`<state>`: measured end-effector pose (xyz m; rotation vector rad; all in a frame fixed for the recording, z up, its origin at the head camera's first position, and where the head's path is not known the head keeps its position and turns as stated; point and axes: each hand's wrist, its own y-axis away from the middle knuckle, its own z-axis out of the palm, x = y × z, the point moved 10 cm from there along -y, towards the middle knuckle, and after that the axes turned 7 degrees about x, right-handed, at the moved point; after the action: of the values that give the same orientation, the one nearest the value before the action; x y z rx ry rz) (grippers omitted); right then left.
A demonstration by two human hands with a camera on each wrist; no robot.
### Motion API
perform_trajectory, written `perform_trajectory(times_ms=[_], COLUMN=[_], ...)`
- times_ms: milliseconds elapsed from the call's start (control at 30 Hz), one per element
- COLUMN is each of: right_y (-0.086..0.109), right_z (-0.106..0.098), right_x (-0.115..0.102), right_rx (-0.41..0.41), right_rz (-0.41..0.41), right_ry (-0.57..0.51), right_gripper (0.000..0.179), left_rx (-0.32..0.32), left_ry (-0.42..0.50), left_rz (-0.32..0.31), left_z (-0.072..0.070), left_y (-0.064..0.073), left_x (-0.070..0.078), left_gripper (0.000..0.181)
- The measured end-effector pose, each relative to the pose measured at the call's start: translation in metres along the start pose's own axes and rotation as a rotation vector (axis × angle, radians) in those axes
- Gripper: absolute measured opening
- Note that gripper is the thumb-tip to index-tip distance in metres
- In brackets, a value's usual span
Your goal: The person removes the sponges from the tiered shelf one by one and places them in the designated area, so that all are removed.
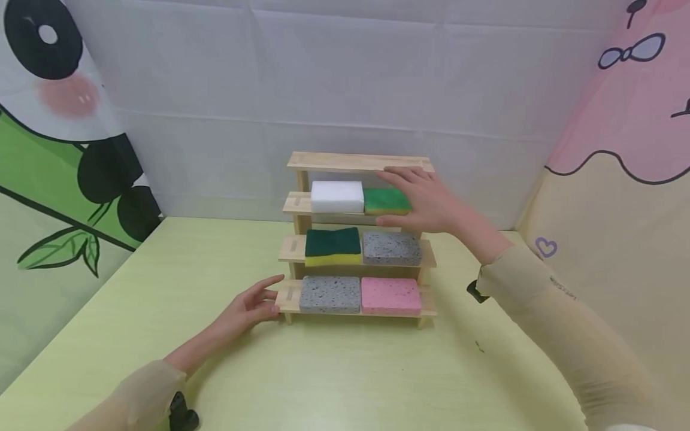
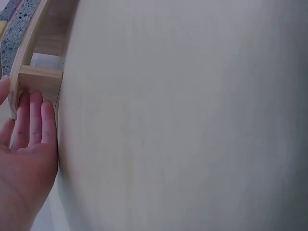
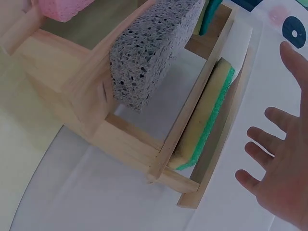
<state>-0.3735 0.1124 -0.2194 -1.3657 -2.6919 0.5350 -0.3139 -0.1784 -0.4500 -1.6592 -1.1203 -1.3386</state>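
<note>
A stepped wooden rack (image 1: 358,161) holds two sponges on each of its three lower tiers. My left hand (image 1: 248,308) is at the left end of the bottom tier, its straight fingertips (image 2: 36,98) against the wood in the left wrist view. My right hand (image 1: 423,203), fingers spread and holding nothing, is by the green sponge (image 1: 386,200) with the yellow base and covers that tier's right end in the head view. A white sponge (image 1: 337,197) sits beside the green one. Below are a dark green and yellow sponge (image 1: 332,246) and a grey speckled sponge (image 1: 392,248).
On the bottom tier lie another grey sponge (image 1: 330,294) and a pink sponge (image 1: 390,296). The rack stands on a pale yellow table (image 1: 345,377). White cloth (image 1: 345,78) hangs behind it, with cartoon-printed panels at both sides.
</note>
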Motion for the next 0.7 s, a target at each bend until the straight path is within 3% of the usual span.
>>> perform_trajectory(times_ms=[300,500,700], right_y=[-0.023,-0.04,-0.052], right_z=[0.007,0.015,0.028], right_x=[-0.01,-0.015,-0.018], right_rx=[-0.044,-0.06,-0.11], right_rz=[0.009,-0.006,0.005], right_ry=[-0.046,-0.09,-0.132], right_gripper=[0.088,0.086,0.086], left_rx=[0.013,0.011,0.027], left_ry=[0.013,0.071,0.139], left_rz=[-0.04,-0.067,-0.118], left_z=[0.004,0.01,0.012], left_y=[0.002,0.005,0.006], left_x=[0.002,0.006,0.001], left_gripper=[0.067,0.07,0.07])
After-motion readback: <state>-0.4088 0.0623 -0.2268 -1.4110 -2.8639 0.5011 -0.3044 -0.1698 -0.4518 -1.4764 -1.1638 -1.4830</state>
